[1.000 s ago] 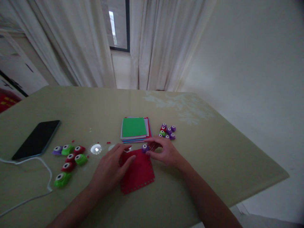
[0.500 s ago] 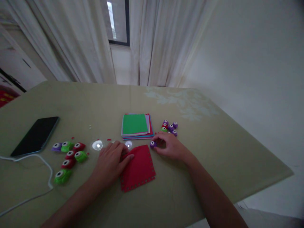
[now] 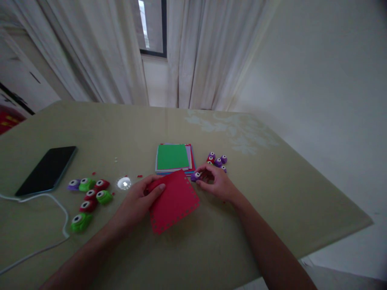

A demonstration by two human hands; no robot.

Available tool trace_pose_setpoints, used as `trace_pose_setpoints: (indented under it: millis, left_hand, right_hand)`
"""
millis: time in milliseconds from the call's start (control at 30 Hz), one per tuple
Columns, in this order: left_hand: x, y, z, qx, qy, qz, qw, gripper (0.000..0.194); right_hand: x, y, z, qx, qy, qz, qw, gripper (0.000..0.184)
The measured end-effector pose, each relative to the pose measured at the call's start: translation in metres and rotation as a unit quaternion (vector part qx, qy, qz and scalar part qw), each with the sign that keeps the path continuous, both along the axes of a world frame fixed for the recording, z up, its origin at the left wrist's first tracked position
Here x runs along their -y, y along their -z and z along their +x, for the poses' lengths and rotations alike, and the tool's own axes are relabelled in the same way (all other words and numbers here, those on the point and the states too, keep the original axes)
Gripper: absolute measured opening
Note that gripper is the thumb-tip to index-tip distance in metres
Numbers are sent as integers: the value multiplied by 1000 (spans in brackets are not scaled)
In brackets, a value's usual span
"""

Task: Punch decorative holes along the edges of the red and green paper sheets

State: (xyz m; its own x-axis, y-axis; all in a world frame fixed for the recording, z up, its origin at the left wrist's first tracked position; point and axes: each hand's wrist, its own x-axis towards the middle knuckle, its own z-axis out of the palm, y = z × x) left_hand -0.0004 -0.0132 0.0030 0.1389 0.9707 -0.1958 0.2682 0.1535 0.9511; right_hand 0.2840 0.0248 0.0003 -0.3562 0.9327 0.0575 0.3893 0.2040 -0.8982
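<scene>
My left hand (image 3: 137, 201) grips the left edge of a red paper square (image 3: 173, 200) whose border is punched with small holes; the sheet is lifted off the table and tilted. My right hand (image 3: 216, 182) is closed round a small purple craft punch (image 3: 195, 175) just right of the sheet's upper corner. Behind it a cluster of small purple, red and green punches (image 3: 217, 160) sits on the table. A stack of coloured paper (image 3: 173, 158) with a green sheet on top lies just beyond the red square.
Several larger green, red and purple punches (image 3: 87, 197) lie at the left. A black phone (image 3: 46, 169) with a white cable (image 3: 45, 237) rests further left. A bright light reflection (image 3: 124, 183) and tiny paper scraps dot the olive table (image 3: 272, 193). Curtains hang behind.
My left hand has picked the red sheet up from lying flat and turned it. My right hand has carried the purple punch away to the right, towards the small cluster.
</scene>
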Motion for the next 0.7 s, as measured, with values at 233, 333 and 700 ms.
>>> trace_pose_setpoints:
  millis: [233, 333, 700]
  left_hand:
    - [2, 4, 1, 52, 2, -31, 998, 38]
    - [3, 2, 2, 70, 16, -44, 996, 39]
    - [6, -4, 6, 86, 20, -78, 993, 42]
  right_hand:
    - [4, 3, -5, -60, 14, 2, 998, 30]
    - [4, 3, -6, -62, 21, 10, 998, 30]
    - [4, 4, -8, -86, 5, 15, 996, 28]
